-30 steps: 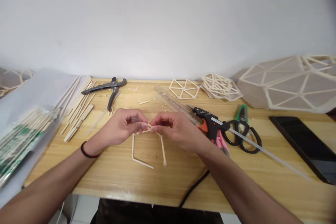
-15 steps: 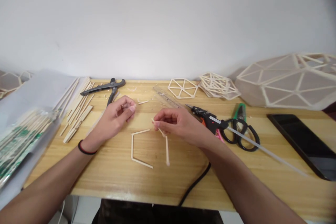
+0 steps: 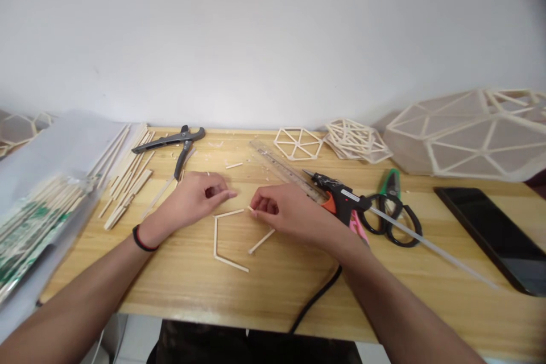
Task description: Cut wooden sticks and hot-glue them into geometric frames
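Note:
My right hand (image 3: 279, 205) pinches a short joined piece of two wooden sticks (image 3: 261, 241). One stick's tip pokes out past the fingertips, and the other slants down toward the tabletop; their joint is hidden under the hand. Just left of it lies a three-sided wooden stick frame (image 3: 215, 237), flat on the table with its right side open. My left hand (image 3: 205, 196) hovers above that frame's upper edge, fingers loosely curved and thumb stretched out, with nothing visible in it.
A glue gun (image 3: 341, 196) with a long glue stick, scissors (image 3: 396, 213) and a phone (image 3: 490, 236) lie right. Behind are a ruler (image 3: 285, 170), a spoked hexagon (image 3: 298, 144) and a lattice model (image 3: 478, 136). Left are a cutter (image 3: 181, 139), loose sticks (image 3: 130, 182) and bagged sticks (image 3: 38, 227).
My hands have parted from their shared hold. The right hand has taken the two-stick piece away from the three-sided frame and turned it, so its lower stick now slants left. My left hand has let go.

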{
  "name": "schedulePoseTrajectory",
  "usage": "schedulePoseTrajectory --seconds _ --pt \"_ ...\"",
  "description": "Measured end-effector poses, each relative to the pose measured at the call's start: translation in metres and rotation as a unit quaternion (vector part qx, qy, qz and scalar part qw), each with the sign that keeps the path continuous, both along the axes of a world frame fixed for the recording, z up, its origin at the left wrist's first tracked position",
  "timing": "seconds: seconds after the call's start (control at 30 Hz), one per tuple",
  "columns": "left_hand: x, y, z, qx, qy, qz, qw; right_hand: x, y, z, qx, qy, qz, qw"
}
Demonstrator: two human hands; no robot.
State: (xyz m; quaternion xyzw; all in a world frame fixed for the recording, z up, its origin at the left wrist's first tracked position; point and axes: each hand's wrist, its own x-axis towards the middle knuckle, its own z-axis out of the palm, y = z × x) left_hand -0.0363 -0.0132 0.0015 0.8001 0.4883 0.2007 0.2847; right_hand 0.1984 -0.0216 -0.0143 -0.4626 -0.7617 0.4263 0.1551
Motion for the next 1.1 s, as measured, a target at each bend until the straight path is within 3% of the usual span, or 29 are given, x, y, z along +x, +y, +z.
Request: schedulePoseTrajectory --seconds 0.1,0.23,0.83,1.0,1.1 --pt "0.003 -0.004 -0.002 0.000 0.003 -0.072 0.997 -0.001 0.001 0.000 0.002 0.001 0.001 1.000" --pt "0.005 -0.008 -0.007 0.016 0.039 -0.111 0.993 -0.002 0.000 0.000 0.001 0.019 0.012 1.000" --pt "0.012 -0.014 -0.013 0.022 0.097 -0.087 0.991 -0.010 0.000 0.000 0.009 -0.019 0.022 1.000" --pt "0.012 -0.013 -0.012 0.019 0.099 -0.085 0.991 -0.003 -0.002 0.020 0.029 -0.005 0.008 1.000" --pt "0.011 -0.013 -0.013 0.018 0.087 -0.091 0.992 0.021 -0.021 0.041 0.106 -0.038 -0.105 0.988"
